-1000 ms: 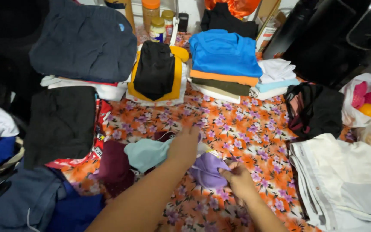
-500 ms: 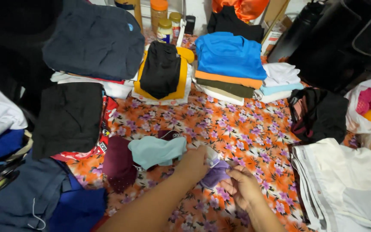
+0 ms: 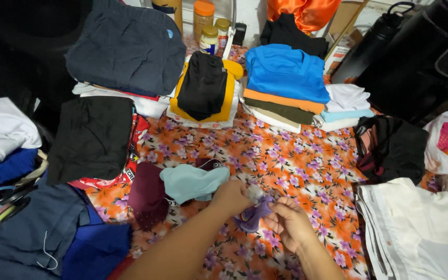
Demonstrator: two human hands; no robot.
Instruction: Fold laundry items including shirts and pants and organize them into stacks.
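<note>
My left hand [image 3: 230, 197] and my right hand [image 3: 288, 222] both pinch a small lilac garment [image 3: 252, 218], bunched up between them low in the middle of the head view. It lies on an orange flowered sheet [image 3: 291, 161]. Just left of my left hand sit a pale teal cloth [image 3: 190, 182] and a maroon cloth [image 3: 148, 194].
Folded stacks line the far side: a navy pile [image 3: 128, 49], a black piece on yellow [image 3: 203, 83], a blue-topped stack [image 3: 286, 75]. A black folded garment [image 3: 92, 137] lies left, white clothes [image 3: 421, 228] right, jars [image 3: 208, 23] at the back.
Both hands drew closer together and gathered the lilac garment into a smaller bunch. The view shifted slightly, so the piles sit a little further right.
</note>
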